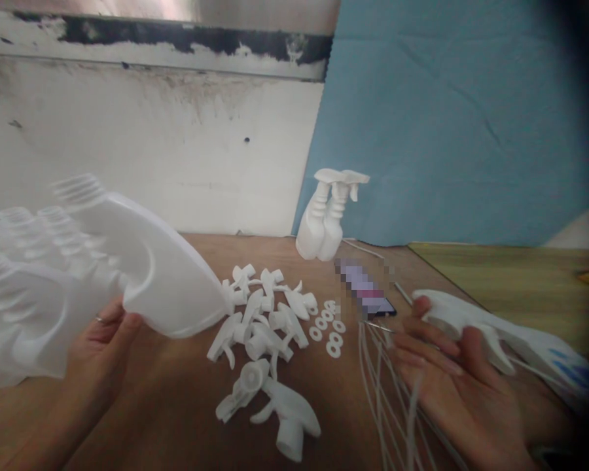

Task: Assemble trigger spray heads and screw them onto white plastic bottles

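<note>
At the left, my left hand [101, 343] grips a white plastic bottle [171, 275] by its waist, thumb on the near side; the bottle is tilted, its threaded neck up and to the left. Several similar white bottles [24, 320] stand close behind it. My right hand [446, 379], at the lower right, has its fingers curled round a thin metal tool [380, 326] whose tip points left; its kind is unclear. A white trigger sprayer head [459, 311] is right at these fingers; whether they hold it too I cannot make out. Clear thin tubes [380, 392] lie beneath this hand.
Loose white trigger sprayer heads [262, 340] are heaped mid-table, with small white ring washers [334, 343] beside them. Behind are a phone [366, 288] and two white spray bottles [324, 226] with heads on, by the wall. A blue cloth [446, 131] hangs at the back right.
</note>
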Demonstrator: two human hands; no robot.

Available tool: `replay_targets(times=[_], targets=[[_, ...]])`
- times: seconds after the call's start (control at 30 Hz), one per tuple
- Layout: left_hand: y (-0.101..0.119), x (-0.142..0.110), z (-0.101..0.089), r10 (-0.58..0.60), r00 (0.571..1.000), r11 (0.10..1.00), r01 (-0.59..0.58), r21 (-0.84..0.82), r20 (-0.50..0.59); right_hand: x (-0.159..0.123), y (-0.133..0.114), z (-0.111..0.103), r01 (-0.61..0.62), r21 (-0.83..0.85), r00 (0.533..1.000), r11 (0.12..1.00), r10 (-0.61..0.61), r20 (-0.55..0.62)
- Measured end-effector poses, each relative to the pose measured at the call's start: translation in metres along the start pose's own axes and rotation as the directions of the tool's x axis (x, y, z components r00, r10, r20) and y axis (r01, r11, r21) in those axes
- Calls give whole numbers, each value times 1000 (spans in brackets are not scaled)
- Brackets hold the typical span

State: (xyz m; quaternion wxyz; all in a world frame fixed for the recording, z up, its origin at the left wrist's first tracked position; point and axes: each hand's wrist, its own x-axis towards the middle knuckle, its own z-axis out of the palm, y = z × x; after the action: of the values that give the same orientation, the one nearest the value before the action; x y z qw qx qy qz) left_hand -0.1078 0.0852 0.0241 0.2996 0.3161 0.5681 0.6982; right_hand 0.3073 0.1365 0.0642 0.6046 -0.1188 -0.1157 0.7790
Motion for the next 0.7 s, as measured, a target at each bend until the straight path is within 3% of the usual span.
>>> replay_targets(times=[0.13,0.33,0.57,0.7], targets=[[-1,4,6,123,991,959,-105,263,-53,-1,0,-5,-73,5,997,997,73,8],[-1,6,7,93,992,849,-35,528,-83,1,-1,-6,-85,-29,996,996,84,-22],[-11,11,4,71,997,816,-58,576,-1,5,-3,-3,-90,-42,993,995,86,-75],[-17,15,1,106,994,786,-71,615,-21,5,-3,-6,-105,-35,991,994,101,-92]])
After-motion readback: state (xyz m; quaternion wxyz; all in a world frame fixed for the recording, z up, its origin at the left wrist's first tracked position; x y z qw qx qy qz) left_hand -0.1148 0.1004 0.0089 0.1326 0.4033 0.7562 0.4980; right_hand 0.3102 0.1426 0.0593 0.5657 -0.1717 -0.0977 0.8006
